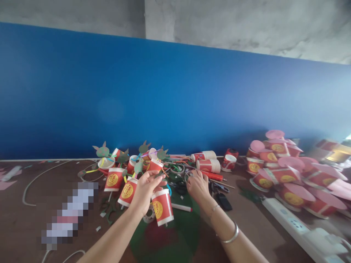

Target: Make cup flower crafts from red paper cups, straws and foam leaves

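Because the red-and-white paper cup with a round gold emblem (163, 207) sits tilted just below the left hand (149, 188), with a thin pale stick poking out beneath it, a knock could bend that stick or pull it loose; its inside is hidden. Left of this cup, almost touching it, is a white ring-shaped tape roll (148, 214); right of it lies a white, red-ended marker pen (182, 208), which could roll if the cup bumped it. The left thumb and forefinger are drawn together above the cup, but whether they pinch anything I cannot tell. The right hand (197, 185), beyond the cup and to its right, has bent fingers reaching into clutter; their tips are hidden, so I cannot tell what they grip. A careless pull there might snag several things at once. Farther left of the cup, crowded red paper cups with green paper animal heads (113, 179) could tangle; behind them, a white-lined open paper cup (106, 163) has thin coloured strips across its mouth. Farthest, beyond the cup to the right, a sideways stack of red-and-white paper cups (208, 166) holds one inside another.
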`<state>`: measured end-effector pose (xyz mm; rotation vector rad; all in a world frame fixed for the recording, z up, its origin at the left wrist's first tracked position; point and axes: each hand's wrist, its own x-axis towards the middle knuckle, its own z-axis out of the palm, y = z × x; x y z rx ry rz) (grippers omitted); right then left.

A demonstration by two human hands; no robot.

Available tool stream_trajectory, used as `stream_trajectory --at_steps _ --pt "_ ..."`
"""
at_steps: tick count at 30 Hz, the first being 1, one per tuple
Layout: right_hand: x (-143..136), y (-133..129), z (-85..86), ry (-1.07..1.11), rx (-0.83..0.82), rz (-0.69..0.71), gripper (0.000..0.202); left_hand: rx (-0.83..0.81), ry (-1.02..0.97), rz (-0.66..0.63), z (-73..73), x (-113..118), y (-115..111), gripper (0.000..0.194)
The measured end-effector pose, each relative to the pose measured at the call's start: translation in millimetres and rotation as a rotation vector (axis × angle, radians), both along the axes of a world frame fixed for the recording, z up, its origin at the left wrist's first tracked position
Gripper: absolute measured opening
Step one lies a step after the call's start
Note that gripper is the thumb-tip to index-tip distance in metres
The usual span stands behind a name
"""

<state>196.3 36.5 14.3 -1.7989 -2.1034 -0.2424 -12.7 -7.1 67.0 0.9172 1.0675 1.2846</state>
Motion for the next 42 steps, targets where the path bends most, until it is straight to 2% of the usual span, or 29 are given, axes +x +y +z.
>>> stream_trajectory --at_steps 5,8,11,13,17,20,26,29,32,34,38,42 --pt "-12 -6 12.2 0.2 0.173 0.159 0.013 -0.022 -0.03 -0.011 -5.0 -1 3 0.031" --pt "-19 -10 18.7 0.395 0.147 0.28 0.017 0.076 0.014 -0.048 -9.6 -2 5 0.022" --pt "-26 -15 18.0 0.564 0.071 0.328 0.019 0.212 0.233 -0.058 -11.0 -2 4 0.01" --pt "-30 -19 15.1 0.604 0.059 0.329 0.018 0.338 0.437 -0.033 -10.7 -1 2 0.014" --pt "-40 -28 10.4 0.583 0.117 0.402 0.016 0.578 0.778 0.013 -11.6 1 -3 0.026" --pt "-42 -32 8.7 0.571 0.127 0.479 0.019 0.702 0.924 0.031 -14.2 1 -3 0.031" --pt "-40 -36 6.4 0.548 0.259 0.569 0.031 0.762 1.032 0.081 -21.7 0 -1 0.038" --pt "-41 -39 6.2 0.513 0.337 0.637 0.035 0.735 1.006 0.135 -24.5 0 -1 0.041" --pt "-43 -41 5.4 0.464 0.365 0.619 0.041 0.723 0.984 0.174 -22.5 1 -3 0.035" --pt "-44 -40 4.5 0.433 0.366 0.572 0.046 0.761 1.019 0.139 -18.9 1 -5 0.032" --pt "-46 -38 4.7 0.409 0.361 0.565 0.051 0.87 1.143 0.002 -14.4 2 -10 0.042" --pt "-47 -35 6.0 0.407 0.362 0.564 0.053 0.905 1.194 0.021 -18.2 1 -10 0.044"
